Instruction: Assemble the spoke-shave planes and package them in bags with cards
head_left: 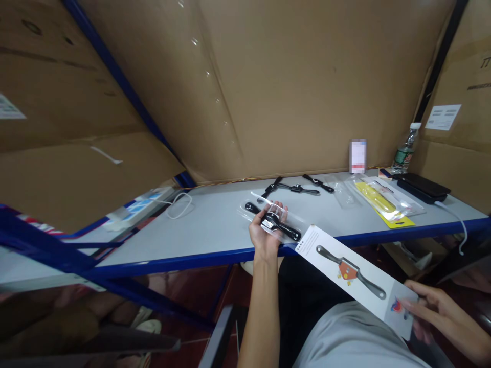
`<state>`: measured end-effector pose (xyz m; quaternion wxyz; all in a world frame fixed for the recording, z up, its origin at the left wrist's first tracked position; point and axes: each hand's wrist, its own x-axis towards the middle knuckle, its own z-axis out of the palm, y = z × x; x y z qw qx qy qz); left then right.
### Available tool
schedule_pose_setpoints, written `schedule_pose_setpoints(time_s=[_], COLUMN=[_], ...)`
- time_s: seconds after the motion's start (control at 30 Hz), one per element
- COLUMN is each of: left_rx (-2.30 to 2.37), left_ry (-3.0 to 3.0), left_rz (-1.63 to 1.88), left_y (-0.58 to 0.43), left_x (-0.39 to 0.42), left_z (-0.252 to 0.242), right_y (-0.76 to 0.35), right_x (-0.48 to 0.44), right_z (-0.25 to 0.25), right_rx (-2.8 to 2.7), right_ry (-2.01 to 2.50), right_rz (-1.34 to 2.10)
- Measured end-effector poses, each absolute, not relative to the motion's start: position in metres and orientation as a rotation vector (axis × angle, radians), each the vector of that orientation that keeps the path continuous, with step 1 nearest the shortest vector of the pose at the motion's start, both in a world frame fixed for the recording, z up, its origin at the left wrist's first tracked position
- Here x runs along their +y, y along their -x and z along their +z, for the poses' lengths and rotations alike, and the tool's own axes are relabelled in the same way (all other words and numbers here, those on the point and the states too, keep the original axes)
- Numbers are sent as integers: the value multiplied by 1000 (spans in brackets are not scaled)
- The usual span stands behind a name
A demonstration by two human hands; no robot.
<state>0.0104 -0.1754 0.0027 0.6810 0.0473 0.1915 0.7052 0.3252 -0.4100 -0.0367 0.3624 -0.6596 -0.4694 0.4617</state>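
My left hand (268,227) is closed around a clear plastic blister (245,209) with a black spokeshave (274,221) lying in it, palm up over the table's front edge. In my right hand (429,309), a white backing card (345,276) is pinched at its lower right end. A spokeshave is printed on the card. Its upper left end reaches close to the blister; whether the two touch I cannot tell. Beyond my left hand lie more black spokeshaves: one (273,188) partly behind the blister, one (298,189) in the middle and one (318,183) to the right.
The grey table (215,225) has a blue front rail. Clear plastic and a yellow card (383,207) lie on the right. Behind are a phone (358,156), a bottle (404,151) and a black case (420,187) with a white cable. A power strip (141,207) sits left; cardboard surrounds the table.
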Motion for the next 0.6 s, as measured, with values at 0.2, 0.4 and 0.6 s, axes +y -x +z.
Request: schedule_pose_setpoints(time_s=[0.2, 0.4, 0.6], left_rx=[444, 465, 476], left_ry=[-120, -109, -136], left_rz=[1557, 1558, 1559], left_y=[-9, -11, -10], left_x=[-175, -178, -179], left_z=[4, 9, 8], right_y=[-314, -273, -227], right_x=[-387, -323, -279], right_z=[-19, -2, 6], right_rx=[-1606, -1927, -1874], right_ry=[1595, 1436, 1436], right_rz=[1133, 1036, 814])
